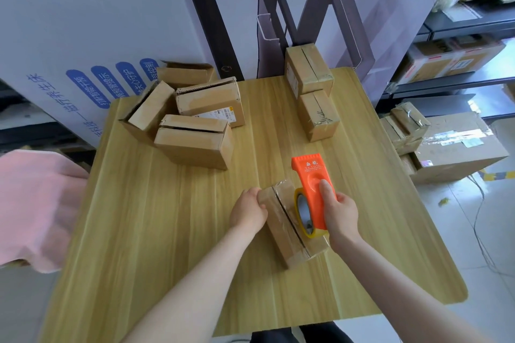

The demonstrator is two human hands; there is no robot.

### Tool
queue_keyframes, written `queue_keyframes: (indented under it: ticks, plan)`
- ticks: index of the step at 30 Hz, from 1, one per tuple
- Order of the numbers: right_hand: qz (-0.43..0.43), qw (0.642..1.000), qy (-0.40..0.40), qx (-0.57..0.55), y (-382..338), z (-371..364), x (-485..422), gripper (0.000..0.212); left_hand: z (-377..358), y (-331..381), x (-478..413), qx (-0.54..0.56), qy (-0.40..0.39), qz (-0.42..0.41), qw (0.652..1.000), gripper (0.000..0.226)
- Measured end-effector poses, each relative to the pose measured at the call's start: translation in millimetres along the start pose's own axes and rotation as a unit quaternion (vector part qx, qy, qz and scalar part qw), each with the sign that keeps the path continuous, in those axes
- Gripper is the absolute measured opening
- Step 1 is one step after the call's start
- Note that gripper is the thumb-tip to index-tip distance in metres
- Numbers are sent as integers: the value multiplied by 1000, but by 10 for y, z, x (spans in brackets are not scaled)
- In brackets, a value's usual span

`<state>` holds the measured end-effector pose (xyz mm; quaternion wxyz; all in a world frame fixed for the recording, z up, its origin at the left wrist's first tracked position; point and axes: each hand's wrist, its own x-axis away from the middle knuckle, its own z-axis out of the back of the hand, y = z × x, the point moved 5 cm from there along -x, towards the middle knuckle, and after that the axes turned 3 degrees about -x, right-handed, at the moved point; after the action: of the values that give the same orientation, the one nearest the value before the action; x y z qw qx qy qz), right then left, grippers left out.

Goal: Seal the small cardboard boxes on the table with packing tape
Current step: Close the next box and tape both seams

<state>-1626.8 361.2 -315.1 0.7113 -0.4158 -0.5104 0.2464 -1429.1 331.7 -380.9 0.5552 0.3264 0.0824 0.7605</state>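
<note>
While gripping box point(280, 234) with left hand point(248, 211) and orange dispenser point(313, 184) with right hand point(341, 214), could skew or wrinkle tape point(312, 233) by pulling crookedly.

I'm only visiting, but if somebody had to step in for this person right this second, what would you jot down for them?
Left hand: fingers grip the far end of the box in work, steadying it on the table.
Right hand: holds the orange tape dispenser against the top of that box. Glossy tape already shows over its seam.
Done: two taped boxes stand at the back right.
Left: finish this strip, then seal the four loose-flapped boxes at the back left.
</note>
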Motion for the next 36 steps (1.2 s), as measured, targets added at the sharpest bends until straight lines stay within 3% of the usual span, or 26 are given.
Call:
queue_keyframes:
  ticks: [3, 5, 8, 12, 14, 17, 19, 24, 30, 34, 36]
  plan:
    - [4, 1000, 0, 6, -17, -41, 19, 43, 39, 61, -86, -43, -46, -8, 998, 36]
    - [5, 1000, 3, 1, -23, -51, 30, 42, 10, 66, -139, -35, -66, 11, 997, 48]
    - [13, 1000, 16, 7, 11, -24, 36, 43, -80, -13, -78, 77, -30, 64, 995, 69]
    - [21, 999, 37, -1, 66, 20, 68, 43, -352, -226, 313, 270, 71, 132, 951, 67]
    - [20, 999, 47, -7, 71, 12, 74, 44, -645, -253, 554, 351, 47, 163, 921, 70]
    - [8, 998, 57, -1, 73, -6, 53, 46, -986, -103, 842, 430, 9, 108, 896, 67]
    - [4, 998, 65, -11, 53, -1, 35, 46, -1018, -49, 840, 432, 26, 85, 898, 59]
    - [26, 990, 116, -71, -129, 136, -20, 41, -588, 78, 43, 402, 50, 142, 903, 44]
    - [40, 983, 145, -104, -169, 311, -90, 42, -257, 165, -548, 377, 47, 141, 914, 79]
    - [28, 984, 143, -102, -101, 327, -189, 42, -474, 205, -587, 371, 48, 128, 918, 54]
    - [20, 984, 145, -97, -103, 319, -310, 42, -505, 338, -707, 360, 49, 128, 923, 52]
